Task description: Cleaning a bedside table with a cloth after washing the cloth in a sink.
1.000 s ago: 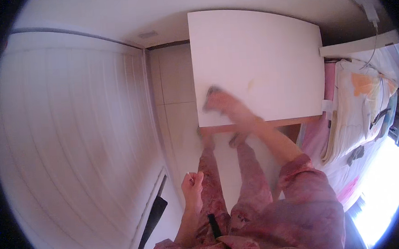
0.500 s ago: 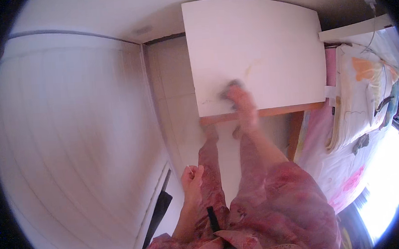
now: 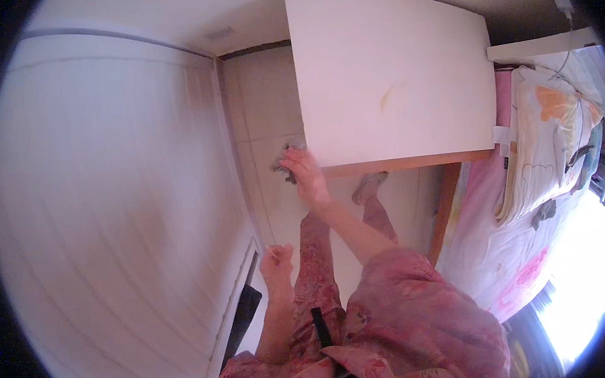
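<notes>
A crumpled dark grey cloth [image 3: 290,163] is gripped in my right hand [image 3: 306,175], at the near left corner of a white tabletop [image 3: 392,68]. Part of the cloth hangs past the table's left edge, over the floor. A yellowish streak [image 3: 385,101] marks the tabletop's middle. Lower down, beside my left leg, my left hand [image 3: 277,262] is closed with its fingers pinched. A thin white stick-like thing [image 3: 271,251] pokes out of its grip; its kind is too small to make out.
A white ribbed panel [image 3: 124,178] fills the left side. To the right lies a bed with a pink floral sheet [image 3: 483,248] and a folded quilt [image 3: 536,149], near a bright window. A white cable [image 3: 569,48] hangs at the upper right. Tiled floor [image 3: 264,109] shows left of the table.
My right hand has swept left with the cloth, from on the tabletop to its left edge. My left hand has shifted slightly up and left, still closed.
</notes>
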### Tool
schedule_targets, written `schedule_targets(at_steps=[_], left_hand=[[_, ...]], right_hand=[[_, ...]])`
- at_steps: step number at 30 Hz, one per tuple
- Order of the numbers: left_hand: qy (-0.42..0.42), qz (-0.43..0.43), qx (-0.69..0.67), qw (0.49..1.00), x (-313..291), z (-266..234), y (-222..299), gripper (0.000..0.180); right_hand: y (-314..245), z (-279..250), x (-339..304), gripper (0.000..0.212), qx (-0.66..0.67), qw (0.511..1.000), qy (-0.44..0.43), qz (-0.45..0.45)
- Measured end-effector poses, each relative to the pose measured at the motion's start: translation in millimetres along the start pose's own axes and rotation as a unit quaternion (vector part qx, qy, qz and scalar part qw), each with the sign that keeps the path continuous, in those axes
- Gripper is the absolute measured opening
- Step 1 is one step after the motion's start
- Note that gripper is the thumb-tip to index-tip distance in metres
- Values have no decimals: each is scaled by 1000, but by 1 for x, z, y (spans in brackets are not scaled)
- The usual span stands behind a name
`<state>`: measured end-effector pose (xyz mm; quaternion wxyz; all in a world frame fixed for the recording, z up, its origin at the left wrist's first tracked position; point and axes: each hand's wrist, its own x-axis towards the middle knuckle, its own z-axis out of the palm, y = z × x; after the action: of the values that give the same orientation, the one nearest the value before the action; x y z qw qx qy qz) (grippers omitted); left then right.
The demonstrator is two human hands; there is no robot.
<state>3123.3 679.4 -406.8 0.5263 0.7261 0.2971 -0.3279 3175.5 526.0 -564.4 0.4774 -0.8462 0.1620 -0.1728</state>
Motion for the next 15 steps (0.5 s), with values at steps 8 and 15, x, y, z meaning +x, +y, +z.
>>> schedule_targets(at_steps=[8,15], left_hand=[[-45,4,-157,986,54,30,70,32],[-95,52,-114,988,55,72,85,26]], right_hand=[[-59,-94,38,26,621,606,-19,496],[-62,-123,38,34,567,704,-71,421]])
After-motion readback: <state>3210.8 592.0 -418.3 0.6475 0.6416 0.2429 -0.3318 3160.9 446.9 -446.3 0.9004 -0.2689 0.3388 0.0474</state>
